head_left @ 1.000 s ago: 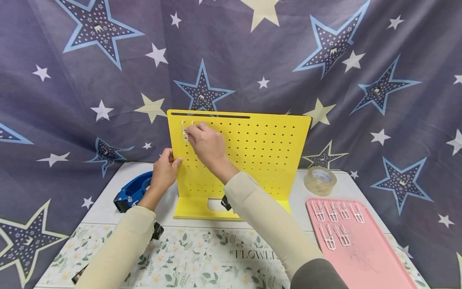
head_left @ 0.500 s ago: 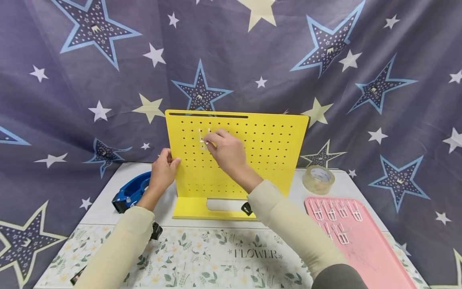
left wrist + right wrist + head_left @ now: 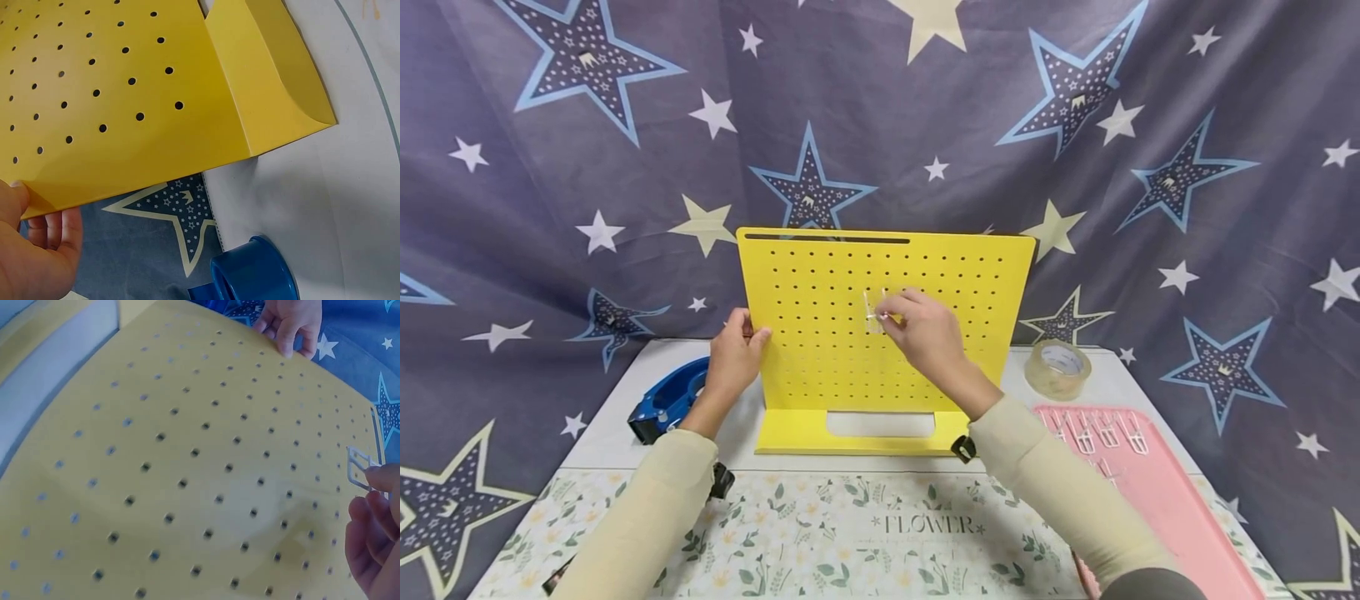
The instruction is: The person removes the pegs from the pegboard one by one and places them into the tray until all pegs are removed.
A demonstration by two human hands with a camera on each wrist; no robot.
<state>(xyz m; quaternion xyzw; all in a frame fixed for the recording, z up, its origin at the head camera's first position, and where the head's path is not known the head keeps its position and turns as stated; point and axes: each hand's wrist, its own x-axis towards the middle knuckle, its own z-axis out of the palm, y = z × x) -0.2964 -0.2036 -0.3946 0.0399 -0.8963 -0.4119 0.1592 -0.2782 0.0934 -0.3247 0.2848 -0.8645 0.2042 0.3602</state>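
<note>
An upright yellow pegboard (image 3: 820,367) with rows of small holes stands on the table. My left hand (image 3: 735,348) grips its left edge, the thumb on the front face and the fingers behind, as the left wrist view also shows. Between the thumb and fingers of my right hand (image 3: 925,332) is a white wire pegboard hook (image 3: 871,317), held in front of the middle of the board. In the right wrist view the hook's rectangular wire end (image 3: 356,467) sticks out past the fingertips, close over the holes.
A pink tray (image 3: 1180,500) on the right carries several more white wire hooks (image 3: 1108,432). Behind it sits a roll of clear tape (image 3: 1057,370). A blue tape dispenser (image 3: 670,398) lies left of the board, and a starry curtain (image 3: 880,108) hangs behind.
My right hand has moved the hook from the board's upper left corner rightward and down to its middle. The left hand has kept its hold on the edge.
</note>
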